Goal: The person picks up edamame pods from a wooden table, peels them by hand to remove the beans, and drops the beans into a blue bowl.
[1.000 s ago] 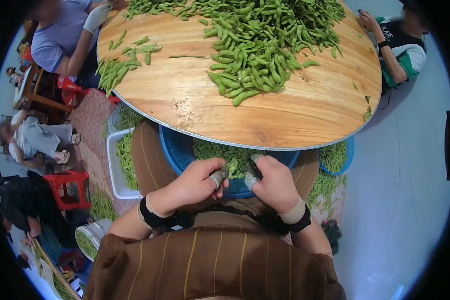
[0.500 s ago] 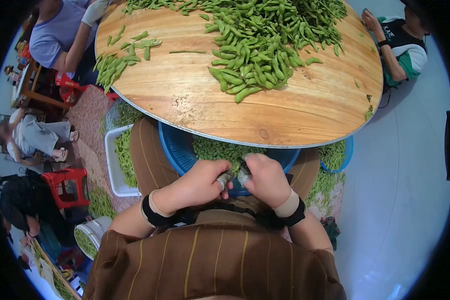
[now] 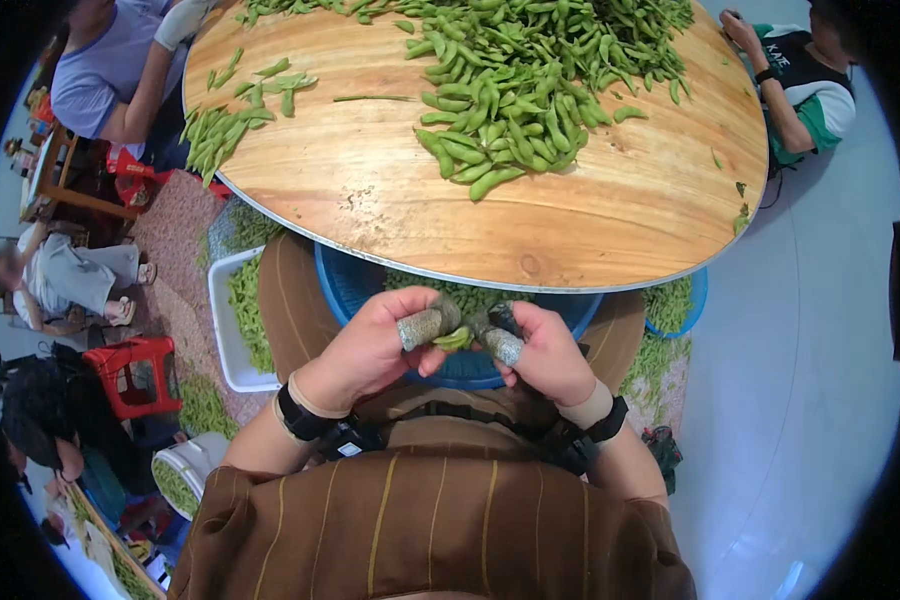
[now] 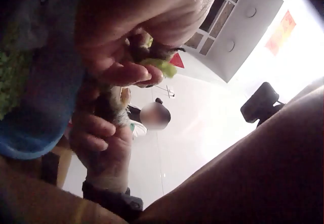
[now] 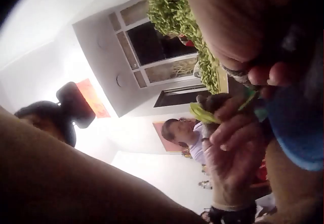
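Observation:
Both hands meet over a blue basin (image 3: 335,290) that holds shelled green beans (image 3: 420,288). A green soybean pod (image 3: 455,340) lies between them, pinched by the thumb and fingers of my left hand (image 3: 385,340). My right hand (image 3: 548,362) has its fingers curled, its thumb and forefinger tips right at the pod's other end. Grey wraps (image 3: 420,328) cover the thumbs and some fingertips. In the right wrist view the pod (image 5: 202,114) sticks out of the left hand (image 5: 233,143). The right hand's fingertips partly hide behind its palm there.
A round wooden table (image 3: 320,200) bearing a heap of soybean pods (image 3: 530,110) overhangs the basin. A white tub (image 3: 220,330) of pods stands on the left, another blue basin (image 3: 698,300) on the right. A red stool (image 3: 135,380) and other people are around.
My hands have lifted from the basin and come nearer to the camera, after closing the gap between them. The pod between them shows more plainly now.

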The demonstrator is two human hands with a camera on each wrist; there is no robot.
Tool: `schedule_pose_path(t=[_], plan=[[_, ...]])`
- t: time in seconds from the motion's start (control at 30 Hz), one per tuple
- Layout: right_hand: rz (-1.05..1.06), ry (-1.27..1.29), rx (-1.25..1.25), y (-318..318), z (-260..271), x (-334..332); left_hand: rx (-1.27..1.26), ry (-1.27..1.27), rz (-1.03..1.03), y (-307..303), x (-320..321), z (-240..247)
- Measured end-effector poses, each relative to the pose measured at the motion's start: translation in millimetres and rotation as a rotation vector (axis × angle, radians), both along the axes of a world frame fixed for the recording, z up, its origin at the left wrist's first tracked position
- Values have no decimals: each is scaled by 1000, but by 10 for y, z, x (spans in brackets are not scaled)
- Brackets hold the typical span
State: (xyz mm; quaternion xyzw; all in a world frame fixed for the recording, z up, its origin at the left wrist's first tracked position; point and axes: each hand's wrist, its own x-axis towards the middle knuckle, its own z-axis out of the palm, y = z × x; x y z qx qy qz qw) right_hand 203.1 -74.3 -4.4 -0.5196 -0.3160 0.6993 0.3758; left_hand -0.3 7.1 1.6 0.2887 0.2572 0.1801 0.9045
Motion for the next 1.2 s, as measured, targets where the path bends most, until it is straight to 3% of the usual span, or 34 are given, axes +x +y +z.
schedule_pose_path(t=[0.07,0.27,0.33,0.37,0.43,0.5,0.53,0.6,0.67,0.73,0.87,0.93,1.07,1.13,1.17,1.2], plan=[[-5,-71,36,14,5,16,75,17,-4,50,11,143],[-3,127,-25,2,96,-42,35,-67,-79,0,-45,12],[-10,-84,67,5,201,-53,16,-88,-92,-20,-22,52],[-7,-86,68,10,224,-68,137,4,0,-58,25,141],[-123,-298,448,16,261,-104,257,96,95,-103,28,171],[-76,-383,464,28,309,-64,529,215,-30,-120,13,106],[-30,-466,478,29,324,-47,531,212,-28,-117,2,117],[-20,-518,514,30,245,-47,912,354,-241,-104,-32,157],[-8,-566,549,28,226,-66,881,407,-248,-111,-48,163],[-55,-587,525,28,263,-99,637,385,-172,-113,-53,133],[-29,-481,477,-4,388,-98,586,401,-123,-106,-36,132],[68,-420,312,-10,526,-108,611,329,-57,-121,-13,40],[113,-479,363,-11,454,-58,635,327,4,-138,65,-30],[86,-429,363,-8,396,-48,873,395,67,-135,82,-18],[61,-379,363,-8,376,-41,875,396,63,-123,91,40],[56,-378,363,0,377,-43,1205,521,72,-106,101,140]])
